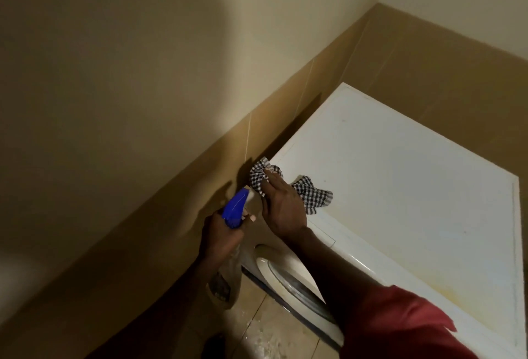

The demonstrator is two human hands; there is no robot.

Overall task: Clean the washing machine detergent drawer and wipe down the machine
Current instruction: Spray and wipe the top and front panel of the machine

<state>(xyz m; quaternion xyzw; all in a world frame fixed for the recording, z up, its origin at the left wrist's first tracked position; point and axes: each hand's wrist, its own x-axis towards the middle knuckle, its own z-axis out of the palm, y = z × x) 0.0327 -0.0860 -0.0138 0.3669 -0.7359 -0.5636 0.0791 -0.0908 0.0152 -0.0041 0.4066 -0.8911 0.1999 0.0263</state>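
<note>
Head: cloth [312,193] at machine [400,187] corner edge

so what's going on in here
A person is wiping down a white washing machine. The right hand presses a black-and-white checked cloth onto the top's front corner by the wall, fingers flat. The left hand grips a spray bottle with a blue trigger head, held beside the machine.

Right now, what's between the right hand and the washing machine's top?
Head view: a checked cloth, under the right hand, on a corner of the washing machine.
</note>
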